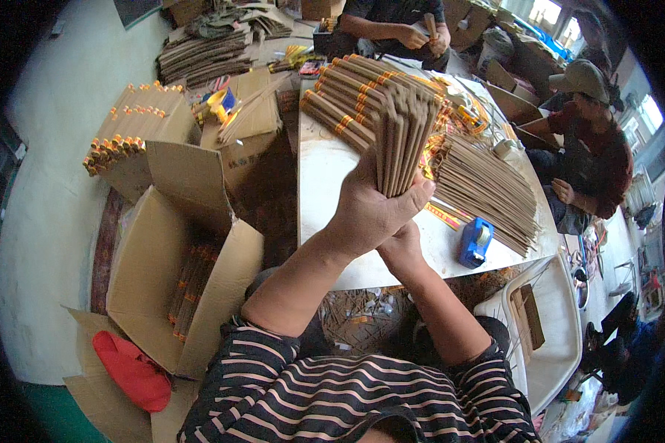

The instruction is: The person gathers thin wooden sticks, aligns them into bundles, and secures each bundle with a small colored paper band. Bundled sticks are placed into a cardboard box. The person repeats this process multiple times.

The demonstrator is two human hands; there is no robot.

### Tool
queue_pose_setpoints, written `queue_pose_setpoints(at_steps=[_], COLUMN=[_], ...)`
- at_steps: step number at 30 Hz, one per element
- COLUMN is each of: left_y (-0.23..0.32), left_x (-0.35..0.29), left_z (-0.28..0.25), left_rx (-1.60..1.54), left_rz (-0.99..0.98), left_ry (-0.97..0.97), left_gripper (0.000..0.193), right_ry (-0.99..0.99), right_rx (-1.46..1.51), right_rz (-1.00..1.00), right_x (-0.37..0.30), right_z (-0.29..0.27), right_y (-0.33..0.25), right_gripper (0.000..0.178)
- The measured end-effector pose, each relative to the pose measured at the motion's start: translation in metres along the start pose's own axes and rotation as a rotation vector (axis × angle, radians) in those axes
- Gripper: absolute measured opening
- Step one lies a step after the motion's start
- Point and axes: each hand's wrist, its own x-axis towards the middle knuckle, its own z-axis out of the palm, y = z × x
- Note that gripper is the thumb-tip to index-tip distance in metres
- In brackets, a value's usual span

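Observation:
A thick bundle of brown incense sticks (405, 136) stands nearly upright above the white table (332, 177). My left hand (373, 210) is closed around its lower part, with the thumb across the near side. Against the base of the bundle, my right hand (404, 247) is also closed, its fingers largely hidden behind the left. Loose incense sticks (488, 196) lie fanned on the table to the right. Behind the held bundle are rows of banded incense bundles (340, 118) with yellow-and-red wraps. Yellow-and-red paper strips (443, 214) lie beside my hands.
A blue tape dispenser (476, 242) sits near the table's front edge. At left, an open cardboard box (144, 258) holds wrapped bundles, and more bundles (137, 122) are stacked beyond. A white plastic tub (561, 317) is at lower right. Two people work across and to the right.

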Motion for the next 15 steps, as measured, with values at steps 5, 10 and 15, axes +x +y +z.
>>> queue_pose_setpoints(at_steps=[5, 10, 15], left_y=[-0.03, -0.034, -0.031], left_x=[-0.007, -0.007, -0.004], left_z=[0.008, 0.011, 0.008], left_rx=[0.021, 0.045, -0.178], left_rz=[-0.112, -0.096, -0.153], left_ry=[0.02, 0.068, 0.294], left_gripper=[0.04, 0.033, 0.027], right_ry=[0.066, 0.076, 0.098], right_rx=[0.125, -0.032, -0.44], right_rz=[0.082, -0.071, -0.138], right_x=[0.006, 0.009, -0.001], right_z=[-0.005, -0.011, -0.01], right_y=[0.025, 0.053, 0.035], right_gripper=[0.019, 0.024, 0.024])
